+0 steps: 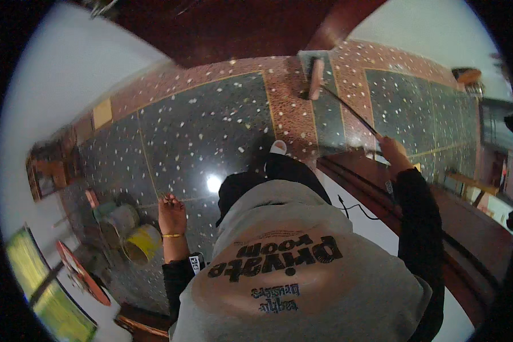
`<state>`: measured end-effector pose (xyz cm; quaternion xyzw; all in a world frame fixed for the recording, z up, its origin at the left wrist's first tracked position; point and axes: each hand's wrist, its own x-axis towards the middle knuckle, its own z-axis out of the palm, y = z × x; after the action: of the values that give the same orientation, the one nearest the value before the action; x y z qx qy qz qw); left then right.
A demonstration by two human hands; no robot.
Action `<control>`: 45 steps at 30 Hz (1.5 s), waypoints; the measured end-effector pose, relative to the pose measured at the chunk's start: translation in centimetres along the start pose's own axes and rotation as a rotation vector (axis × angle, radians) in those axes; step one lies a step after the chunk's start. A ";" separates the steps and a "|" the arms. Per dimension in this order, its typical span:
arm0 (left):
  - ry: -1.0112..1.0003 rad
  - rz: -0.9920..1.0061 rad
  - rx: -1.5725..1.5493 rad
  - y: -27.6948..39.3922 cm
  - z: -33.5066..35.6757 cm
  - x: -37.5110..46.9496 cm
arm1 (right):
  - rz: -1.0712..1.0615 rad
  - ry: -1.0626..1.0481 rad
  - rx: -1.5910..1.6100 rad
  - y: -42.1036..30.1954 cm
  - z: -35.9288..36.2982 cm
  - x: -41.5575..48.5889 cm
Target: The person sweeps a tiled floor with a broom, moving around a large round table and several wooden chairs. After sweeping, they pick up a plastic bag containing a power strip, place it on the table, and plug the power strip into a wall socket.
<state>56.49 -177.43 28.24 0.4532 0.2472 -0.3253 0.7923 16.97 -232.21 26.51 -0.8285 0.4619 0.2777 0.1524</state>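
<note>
My right hand (393,154) grips the thin dark handle (352,109) of a long-handled floor tool, to the right of my body. At the handle's far end is a long pinkish-brown head (317,79), resting on or just over the speckled floor; motion blur hides whether it is a brush or a wiper. My left hand (172,216) hangs at my left side with its fingers loosely curled and nothing in it. A yellow band circles that wrist. One foot (278,147) shows ahead of me on the dark terrazzo floor (205,115).
A yellow bucket (142,246) and a greyish bucket (122,220) lie tipped to the left. Behind them stands brown wooden furniture (51,171). Dark red woodwork (248,30) spans the far side. A dark wooden frame or panel (363,179) runs close on my right.
</note>
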 end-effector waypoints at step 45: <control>-0.249 -0.218 0.556 -17.3 56.8 22.5 | 0.437 -0.117 0.243 23.7 -10.5 23.9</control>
<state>64.18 -240.42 29.62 0.5799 0.0969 -0.5161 0.6229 10.21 -266.28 20.59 -0.6672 0.6501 0.2941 0.2137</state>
